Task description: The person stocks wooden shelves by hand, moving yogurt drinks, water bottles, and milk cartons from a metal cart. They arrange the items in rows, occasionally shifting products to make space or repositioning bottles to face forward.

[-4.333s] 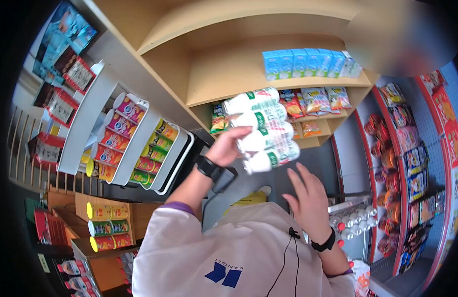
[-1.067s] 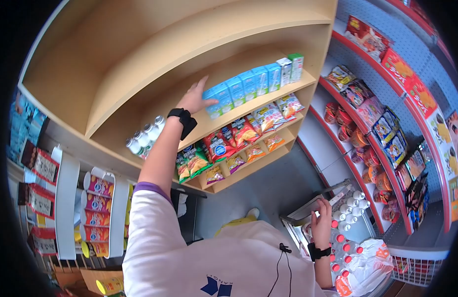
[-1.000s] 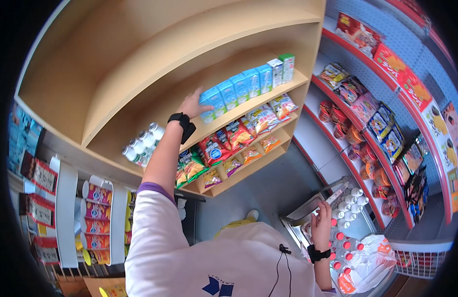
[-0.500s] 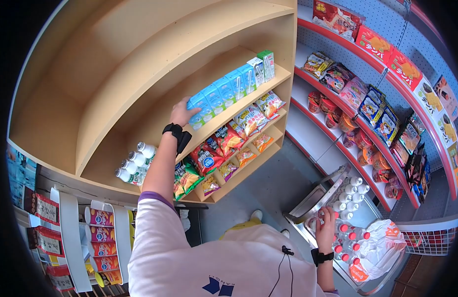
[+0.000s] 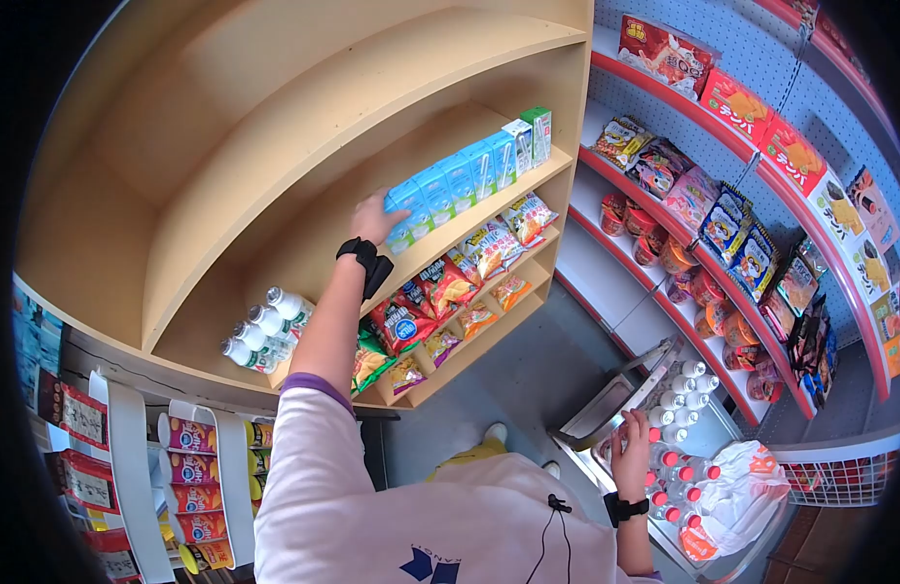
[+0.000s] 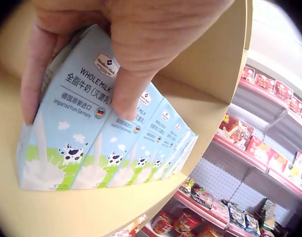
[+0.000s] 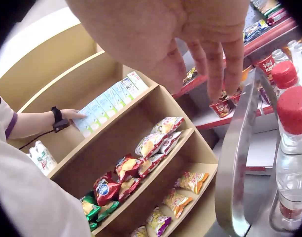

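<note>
My left hand (image 5: 373, 218) is at the near end of a row of blue milk cartons on the wooden shelf. In the left wrist view, its thumb presses the front and its fingers wrap the far side of the end milk carton (image 6: 67, 113). The other cartons (image 6: 151, 143) stand upright in line behind it. Farther left on the same shelf stands a pack of white bottles (image 5: 265, 336), partly behind my forearm. My right hand (image 5: 631, 457) hangs over the cart with fingers loosely bent and nothing in them, beside red-capped clear bottles (image 7: 293, 133).
Chip bags (image 5: 401, 321) fill the shelf below the cartons. A metal cart (image 5: 606, 414) carries white-capped bottles, red-capped bottles and a plastic bag (image 5: 747, 487). Red-edged racks (image 5: 684, 234) with snacks stand to the right, and canister racks (image 5: 129, 467) at lower left.
The white bottle pack, earlier gripped in my left hand, now stands on the shelf. My left hand has moved right to the milk cartons and grips the end one. My right hand has lowered over the cart.
</note>
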`<state>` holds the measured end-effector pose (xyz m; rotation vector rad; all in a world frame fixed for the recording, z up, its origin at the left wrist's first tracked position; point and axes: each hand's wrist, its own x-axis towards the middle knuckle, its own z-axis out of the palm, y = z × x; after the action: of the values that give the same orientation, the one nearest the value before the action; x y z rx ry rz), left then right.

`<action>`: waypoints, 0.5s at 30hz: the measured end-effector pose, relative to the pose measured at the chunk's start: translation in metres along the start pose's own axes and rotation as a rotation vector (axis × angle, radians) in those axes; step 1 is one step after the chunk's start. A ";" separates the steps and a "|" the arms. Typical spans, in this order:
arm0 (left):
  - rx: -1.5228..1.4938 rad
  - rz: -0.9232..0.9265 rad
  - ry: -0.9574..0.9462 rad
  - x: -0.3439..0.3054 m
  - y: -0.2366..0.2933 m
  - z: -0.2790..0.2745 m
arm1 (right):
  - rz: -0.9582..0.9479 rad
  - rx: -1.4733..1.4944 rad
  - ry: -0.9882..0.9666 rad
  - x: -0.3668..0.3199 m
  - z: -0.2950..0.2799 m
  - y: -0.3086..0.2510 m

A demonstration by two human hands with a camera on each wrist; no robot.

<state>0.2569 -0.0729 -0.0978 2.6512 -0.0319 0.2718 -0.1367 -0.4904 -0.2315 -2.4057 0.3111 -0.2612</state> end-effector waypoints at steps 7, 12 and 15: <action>-0.043 -0.007 0.019 0.008 0.003 0.011 | 0.015 -0.008 0.021 -0.007 -0.001 0.002; 0.033 0.028 0.031 0.019 0.002 0.022 | 0.055 0.025 -0.008 -0.011 -0.003 0.001; 0.037 0.031 0.041 0.022 0.003 0.027 | 0.073 0.016 -0.008 -0.014 -0.002 0.007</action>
<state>0.2838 -0.0878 -0.1158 2.6826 -0.0550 0.3399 -0.1522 -0.4929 -0.2362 -2.3737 0.3916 -0.2204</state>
